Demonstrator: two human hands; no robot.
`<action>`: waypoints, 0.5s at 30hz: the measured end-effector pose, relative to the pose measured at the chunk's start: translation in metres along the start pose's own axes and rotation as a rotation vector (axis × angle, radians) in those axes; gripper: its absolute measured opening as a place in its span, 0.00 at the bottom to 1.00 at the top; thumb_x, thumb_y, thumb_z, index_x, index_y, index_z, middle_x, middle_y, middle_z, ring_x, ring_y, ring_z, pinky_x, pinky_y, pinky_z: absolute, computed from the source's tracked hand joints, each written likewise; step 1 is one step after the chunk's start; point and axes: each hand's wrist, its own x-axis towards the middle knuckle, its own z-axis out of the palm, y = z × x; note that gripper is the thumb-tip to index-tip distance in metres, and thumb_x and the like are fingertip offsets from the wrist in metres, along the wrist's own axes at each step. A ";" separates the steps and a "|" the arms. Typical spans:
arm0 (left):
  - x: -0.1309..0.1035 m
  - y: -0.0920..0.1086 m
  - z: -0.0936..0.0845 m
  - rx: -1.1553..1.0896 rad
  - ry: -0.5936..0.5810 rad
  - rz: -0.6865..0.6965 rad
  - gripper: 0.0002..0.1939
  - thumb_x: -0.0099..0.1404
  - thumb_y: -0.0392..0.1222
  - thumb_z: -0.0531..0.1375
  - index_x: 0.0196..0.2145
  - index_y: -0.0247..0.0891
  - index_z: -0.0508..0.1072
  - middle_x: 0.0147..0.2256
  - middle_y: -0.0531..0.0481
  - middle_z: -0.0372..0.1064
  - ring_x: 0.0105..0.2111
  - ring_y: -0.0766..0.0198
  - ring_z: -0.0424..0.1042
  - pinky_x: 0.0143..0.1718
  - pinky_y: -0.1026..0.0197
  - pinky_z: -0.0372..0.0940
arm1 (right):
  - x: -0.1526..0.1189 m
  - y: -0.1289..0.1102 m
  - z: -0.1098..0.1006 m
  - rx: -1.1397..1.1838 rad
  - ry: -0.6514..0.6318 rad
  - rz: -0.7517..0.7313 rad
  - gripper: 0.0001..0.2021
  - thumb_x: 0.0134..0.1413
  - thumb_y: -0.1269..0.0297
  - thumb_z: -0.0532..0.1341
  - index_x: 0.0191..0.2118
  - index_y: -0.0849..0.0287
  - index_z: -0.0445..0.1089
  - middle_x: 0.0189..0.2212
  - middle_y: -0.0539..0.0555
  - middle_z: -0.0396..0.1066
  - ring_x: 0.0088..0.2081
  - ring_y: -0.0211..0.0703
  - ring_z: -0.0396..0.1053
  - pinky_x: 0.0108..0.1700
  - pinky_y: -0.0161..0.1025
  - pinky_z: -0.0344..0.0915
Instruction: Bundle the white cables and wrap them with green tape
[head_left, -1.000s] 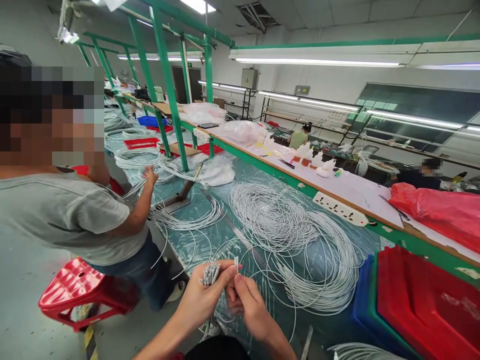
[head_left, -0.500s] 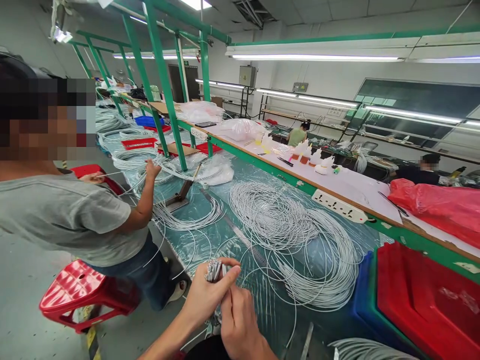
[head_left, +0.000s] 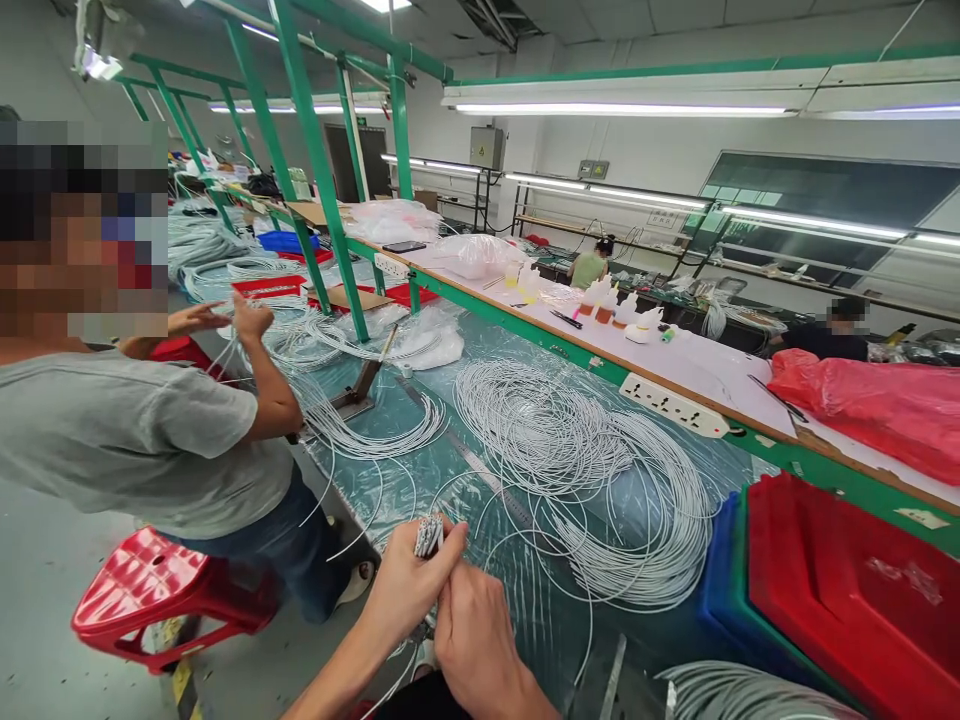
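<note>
Co-worker's hands (head_left: 252,322), ahead-left, have drawn together since prev. frame. L hand (head_left: 411,580) grips wire bundle (head_left: 429,537), ends up; R hand (head_left: 475,615) curled closed against L, contents hidden. Step, prob.: sorting ends; next req. steady L grip. Coil (head_left: 536,425) ahead-right on counter (head_left: 536,605).

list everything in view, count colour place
bench: one near, green, centre
cable bundle: one, grey, lower centre
cable coils: several, grey, on bench
ruler: at least one, silver, among coils
bins: at least three, red, green, blue, right
shelf: one, white, behind bench
power strips: two, white, shelf edge
bottles: several, translucent, on shelf
plastic bags: several, red or clear, shelf and bench
stool: at least one, red, left floor
people: at least three, nearest in grey, left
lights: several, white, overhead
left hand: one, bare, around bundle
right hand: one, bare, against left
</note>
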 end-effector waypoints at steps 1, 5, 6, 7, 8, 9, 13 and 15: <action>0.000 -0.001 0.000 0.003 0.005 -0.002 0.22 0.65 0.53 0.56 0.21 0.35 0.68 0.19 0.55 0.57 0.22 0.69 0.57 0.25 0.66 0.54 | 0.000 0.001 0.000 -0.010 -0.001 -0.001 0.19 0.65 0.70 0.44 0.50 0.64 0.70 0.35 0.64 0.77 0.35 0.56 0.76 0.33 0.43 0.63; 0.002 -0.005 0.002 -0.035 0.071 -0.018 0.23 0.66 0.55 0.55 0.22 0.34 0.71 0.19 0.53 0.61 0.22 0.68 0.60 0.24 0.66 0.57 | 0.003 0.002 0.001 0.020 -0.002 0.008 0.18 0.66 0.68 0.44 0.45 0.62 0.70 0.29 0.60 0.75 0.27 0.50 0.73 0.28 0.41 0.55; 0.002 -0.006 0.002 -0.054 0.097 -0.017 0.24 0.66 0.56 0.56 0.22 0.35 0.71 0.19 0.53 0.61 0.21 0.68 0.60 0.23 0.66 0.57 | 0.004 0.002 0.001 0.053 0.005 0.016 0.17 0.66 0.68 0.44 0.43 0.61 0.70 0.29 0.59 0.75 0.27 0.49 0.72 0.28 0.40 0.55; 0.003 -0.006 0.002 -0.075 0.128 -0.011 0.24 0.66 0.56 0.56 0.21 0.35 0.70 0.19 0.54 0.60 0.21 0.69 0.59 0.23 0.66 0.57 | 0.005 0.002 0.001 0.098 0.009 0.030 0.16 0.67 0.67 0.44 0.41 0.60 0.69 0.29 0.57 0.74 0.28 0.47 0.71 0.28 0.39 0.55; 0.004 -0.006 0.000 -0.097 0.163 -0.003 0.23 0.65 0.56 0.57 0.20 0.36 0.68 0.18 0.55 0.58 0.20 0.69 0.58 0.22 0.66 0.56 | 0.005 0.002 0.001 0.153 0.009 0.049 0.15 0.68 0.66 0.45 0.39 0.59 0.68 0.29 0.56 0.73 0.28 0.46 0.70 0.28 0.38 0.56; 0.004 -0.006 -0.002 -0.121 0.201 0.002 0.23 0.65 0.56 0.58 0.20 0.36 0.66 0.17 0.56 0.56 0.19 0.70 0.57 0.21 0.67 0.55 | 0.004 0.003 0.002 0.208 0.009 0.071 0.14 0.68 0.65 0.46 0.36 0.58 0.67 0.29 0.55 0.72 0.28 0.44 0.69 0.29 0.38 0.57; 0.010 -0.002 -0.013 -0.223 0.287 0.033 0.24 0.66 0.56 0.58 0.19 0.38 0.63 0.17 0.54 0.60 0.18 0.69 0.59 0.21 0.66 0.58 | -0.002 0.004 0.007 0.380 0.031 0.085 0.06 0.65 0.66 0.51 0.41 0.57 0.65 0.37 0.55 0.70 0.38 0.45 0.70 0.40 0.39 0.64; 0.013 0.002 -0.015 -0.248 0.273 0.049 0.23 0.67 0.55 0.57 0.20 0.37 0.66 0.21 0.51 0.66 0.22 0.67 0.65 0.25 0.65 0.63 | -0.005 0.005 0.009 0.437 0.050 0.064 0.10 0.62 0.70 0.53 0.48 0.57 0.64 0.45 0.57 0.69 0.47 0.46 0.69 0.48 0.42 0.65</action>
